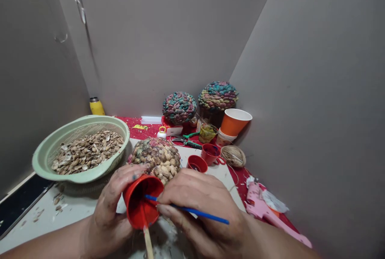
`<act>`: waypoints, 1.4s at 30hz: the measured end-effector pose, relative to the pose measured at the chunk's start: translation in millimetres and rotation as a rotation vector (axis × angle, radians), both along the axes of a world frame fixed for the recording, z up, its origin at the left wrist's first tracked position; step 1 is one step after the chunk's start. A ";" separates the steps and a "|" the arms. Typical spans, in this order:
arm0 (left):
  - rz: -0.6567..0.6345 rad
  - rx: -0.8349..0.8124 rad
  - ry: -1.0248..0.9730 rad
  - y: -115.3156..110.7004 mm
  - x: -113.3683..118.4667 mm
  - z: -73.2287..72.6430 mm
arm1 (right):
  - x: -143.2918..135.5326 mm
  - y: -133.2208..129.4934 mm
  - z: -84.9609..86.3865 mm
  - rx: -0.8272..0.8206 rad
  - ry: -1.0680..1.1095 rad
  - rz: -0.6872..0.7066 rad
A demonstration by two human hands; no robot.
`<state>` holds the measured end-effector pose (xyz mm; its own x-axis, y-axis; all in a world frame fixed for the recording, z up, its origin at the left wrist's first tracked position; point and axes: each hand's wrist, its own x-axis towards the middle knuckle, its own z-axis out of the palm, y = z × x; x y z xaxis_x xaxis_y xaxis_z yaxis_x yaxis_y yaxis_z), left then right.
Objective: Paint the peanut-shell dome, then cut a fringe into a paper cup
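Observation:
My left hand (111,198) is wrapped round a red cup (134,213), which is tilted with its mouth toward me. A blue paintbrush (201,212) is pinched in my right hand (207,198), its tip inside the cup. A wooden stick (148,243) also rests in the cup and sticks out over the rim; its lower end is red. Just behind the hands sits a rounded piece covered with shells (159,156), mostly tan with some pink and green patches. Two more red cups, a near one (197,164) and a farther one (210,152), stand beyond my right hand.
A green colander (81,176) of loose shells stands at left. Two painted shell-covered balls (179,107), pliers (188,141), an orange paper cup (233,123) and a twine ball (233,156) are at the back. A pink glue gun (264,209) lies right. Grey partitions (165,38) enclose the table.

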<state>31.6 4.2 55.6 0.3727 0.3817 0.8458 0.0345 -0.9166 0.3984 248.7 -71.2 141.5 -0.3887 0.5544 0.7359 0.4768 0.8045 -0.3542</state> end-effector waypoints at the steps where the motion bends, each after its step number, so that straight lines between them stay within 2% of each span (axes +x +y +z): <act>1: 0.009 -0.013 0.004 -0.2 -0.2 -1.9 | -1.2 1.3 -0.5 -0.015 0.029 0.018; 4: 0.045 -0.029 0.006 -2.5 0.3 -3.1 | -2.7 4.9 -2.0 -0.013 0.166 0.029; 9: 0.139 -0.068 0.052 -8.3 1.6 9.7 | 1.4 5.2 -4.4 0.001 0.418 -0.083; 12: 0.206 -0.141 0.077 -11.2 1.0 16.1 | 5.7 6.5 -9.0 -0.116 0.587 -0.159; 17: 0.258 -0.278 0.029 -12.7 3.0 17.8 | 19.8 15.3 -20.1 -0.416 0.926 -0.109; 20: 0.230 -0.409 -0.062 -12.2 4.9 17.7 | 35.1 18.8 -24.6 -0.444 0.990 -0.145; 25: 0.074 -0.710 -0.135 -10.8 2.8 20.6 | 55.2 18.7 -31.2 -0.261 0.934 -0.308; 29: 0.092 -0.845 -0.157 -8.4 -3.5 18.3 | 56.0 19.8 -36.6 -0.137 0.833 -0.429; 34: 0.108 -0.857 -0.108 -4.7 -11.0 10.0 | 50.8 21.9 -43.1 -0.060 0.681 -0.456; 38: 0.233 -0.882 -0.161 -7.4 -11.1 7.3 | 51.1 21.4 -47.3 0.056 0.520 -0.452; 42: 0.238 -0.767 -0.123 -6.9 -13.8 7.9 | 53.5 19.8 -48.8 0.128 0.401 -0.415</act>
<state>17.8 -2.6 63.5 0.1301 0.9292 0.3459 0.1092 -0.3602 0.9265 302.3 -51.4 92.7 0.1647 0.4977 0.8516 0.6097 0.6273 -0.4845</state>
